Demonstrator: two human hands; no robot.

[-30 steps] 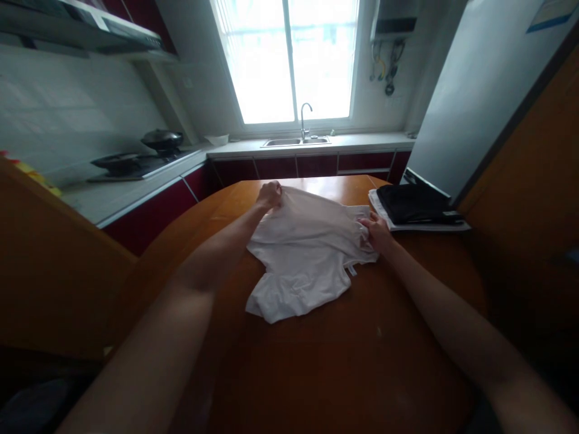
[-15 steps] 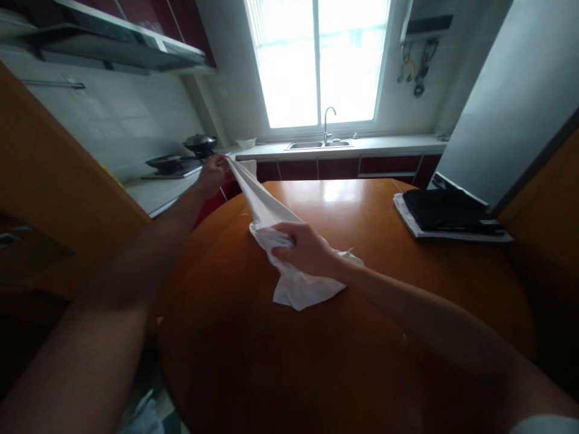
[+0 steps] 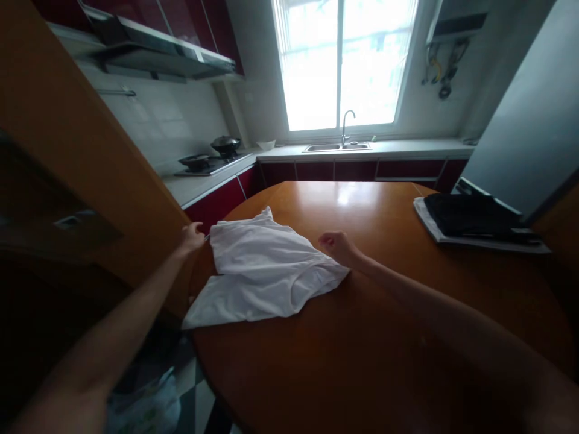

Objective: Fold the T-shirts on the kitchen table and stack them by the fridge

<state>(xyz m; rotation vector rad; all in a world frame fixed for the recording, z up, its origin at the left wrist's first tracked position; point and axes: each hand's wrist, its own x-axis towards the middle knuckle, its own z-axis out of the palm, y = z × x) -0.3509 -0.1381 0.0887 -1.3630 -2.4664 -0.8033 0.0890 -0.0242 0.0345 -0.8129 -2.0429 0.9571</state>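
A white T-shirt (image 3: 257,259) lies spread, with some creases, on the left part of a round wooden table (image 3: 384,325). Its curved neckline faces right, and one corner reaches the table's left rim. Just beyond the shirt's left edge is my left hand (image 3: 193,235), its fingers loosely bent and apart. My right hand (image 3: 338,247) is curled closed above the shirt's right end, by the shoulder. No cloth shows coming out of that fist.
Folded black and white clothes (image 3: 474,220) are stacked on the table's right side. Behind are a sink (image 3: 323,147), a stove with pans (image 3: 226,144) and a counter (image 3: 416,144). A wooden panel (image 3: 145,223) stands close on the left, a fridge (image 3: 511,138) on the right.
The T-shirt was bunched and stretched between both hands; now it lies spread out flat. My left hand has come down and nearer, the right shifted slightly right. The view has turned left.
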